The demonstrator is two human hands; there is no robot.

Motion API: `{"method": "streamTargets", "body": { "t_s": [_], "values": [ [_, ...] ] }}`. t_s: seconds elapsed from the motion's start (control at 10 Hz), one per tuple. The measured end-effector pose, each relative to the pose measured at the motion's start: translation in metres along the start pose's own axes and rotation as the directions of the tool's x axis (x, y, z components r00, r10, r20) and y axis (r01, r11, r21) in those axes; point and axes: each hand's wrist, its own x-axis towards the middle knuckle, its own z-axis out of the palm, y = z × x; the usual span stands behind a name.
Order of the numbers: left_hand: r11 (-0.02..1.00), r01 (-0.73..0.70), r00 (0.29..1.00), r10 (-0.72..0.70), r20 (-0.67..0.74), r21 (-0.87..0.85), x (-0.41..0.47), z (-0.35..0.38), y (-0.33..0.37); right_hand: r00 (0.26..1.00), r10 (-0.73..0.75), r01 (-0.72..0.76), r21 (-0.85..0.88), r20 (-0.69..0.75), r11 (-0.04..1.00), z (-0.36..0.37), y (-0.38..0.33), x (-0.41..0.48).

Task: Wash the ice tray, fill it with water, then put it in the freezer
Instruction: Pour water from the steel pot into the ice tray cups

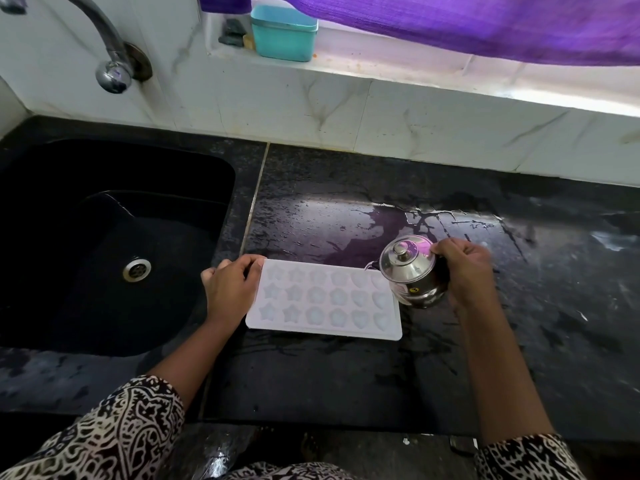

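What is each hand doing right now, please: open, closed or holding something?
Left hand: holds the left edge of the ice tray.
Right hand: grips the small steel pot, tilted over the tray's right end.

One ice tray [322, 329], one kettle [410, 273], two hands [231, 287] [468, 268]
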Motion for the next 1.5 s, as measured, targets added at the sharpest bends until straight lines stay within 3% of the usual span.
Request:
{"method": "streamTargets", "body": {
  "t_s": [0.5,0.8,1.0,1.5],
  "values": [
    [1.0,0.002,1.0,-0.002,0.009,0.005,0.001,0.001,-0.001,1.0,-0.011,0.011,0.024,0.001,1.0,-0.002,0.0,0.002],
    [1.0,0.002,1.0,-0.002,0.002,0.005,0.0,0.001,0.0,0.998,0.064,-0.061,0.196,-0.006,0.979,-0.006,0.003,0.007],
    [1.0,0.005,1.0,-0.005,-0.002,0.004,0.0,0.0,0.001,0.997,0.075,-0.065,0.218,-0.035,0.974,-0.011,0.004,0.006],
    [1.0,0.006,1.0,-0.006,0.004,0.012,0.0,-0.001,0.001,0.996,0.059,-0.052,0.088,-0.074,0.995,-0.022,0.011,0.003]
  ]
}}
